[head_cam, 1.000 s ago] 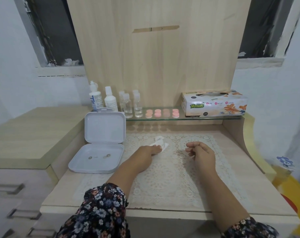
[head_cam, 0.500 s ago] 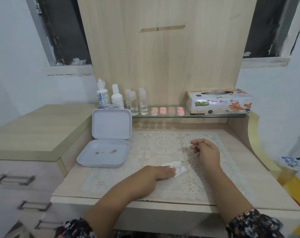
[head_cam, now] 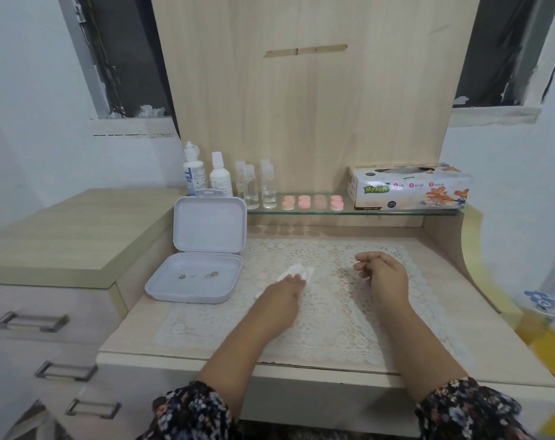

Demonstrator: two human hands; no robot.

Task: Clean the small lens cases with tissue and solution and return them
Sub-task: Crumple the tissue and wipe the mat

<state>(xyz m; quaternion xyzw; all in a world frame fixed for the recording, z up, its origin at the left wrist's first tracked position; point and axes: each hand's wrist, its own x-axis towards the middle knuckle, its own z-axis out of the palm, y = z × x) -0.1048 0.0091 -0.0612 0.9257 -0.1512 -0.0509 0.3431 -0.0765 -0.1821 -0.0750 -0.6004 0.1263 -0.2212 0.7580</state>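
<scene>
Surface (head_cam: 479, 354) — pale wood, covered over most of its middle by a white lace mat (head_cam: 333, 328).

Left hand (head_cam: 284, 295) — palm down on the mat, left of centre, fingers (head_cam: 296, 278) lying on a crumpled white tissue (head_cam: 296, 270) and pressing it to the lace; whether they are curled round it or simply flat on it cannot be told.

Right hand (head_cam: 382, 276) — resting on the mat to the right, well apart from the tissue, its fingers loosely curled with nothing visible in them.

Lens cases (head_cam: 312, 202) — small round pink pieces in a row on the glass shelf (head_cam: 403, 212) at the far edge, between the bottles and the tissue box, out of contact with both hands.

Solution bottles (head_cam: 206, 176) — two white ones, upright at the far left end of the shelf; just right of them stand small clear bottles (head_cam: 257, 185), also upright.

Tissue box (head_cam: 409, 187) — floral print, lying lengthwise at the right end of the shelf.

White hinged box (head_cam: 203, 258) — open on the surface at the left, lid propped upright against the far side; a few small round items (head_cam: 198, 275) lie in the bottom half, too small to identify.

Sleeves (head_cam: 190, 414) — dark floral fabric at both forearms, near edge of view.

Drawer unit (head_cam: 47, 328) — lower left, beside the surface, with metal handles.
</scene>
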